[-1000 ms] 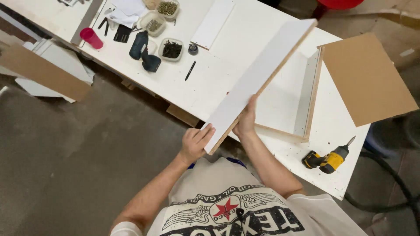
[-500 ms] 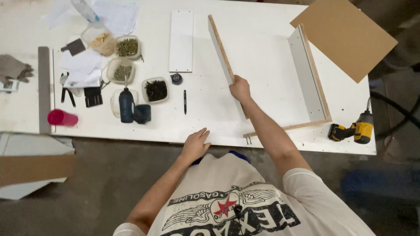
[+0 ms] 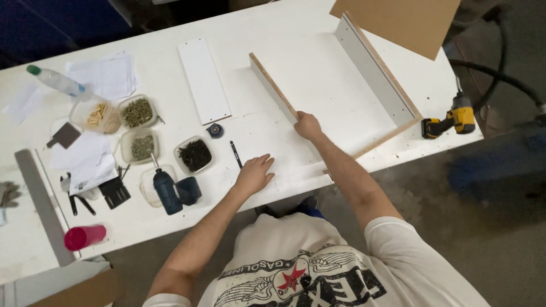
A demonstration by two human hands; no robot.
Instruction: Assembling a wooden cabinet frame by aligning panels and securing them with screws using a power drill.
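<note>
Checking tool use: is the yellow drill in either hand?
No, the yellow drill lies on the table's right end, apart from both hands.

Your left hand point(image 3: 254, 174) lay palm down, fingers spread and flat, with the bare forearm running back towards your torso at a slant. Your right hand point(image 3: 307, 126) was reached further forward, fingers curled closed in a grip, knuckles up. The right arm was nearly straight, elbow only slightly bent. Both wrists were level; the hands sat near each other, not touching.
</note>
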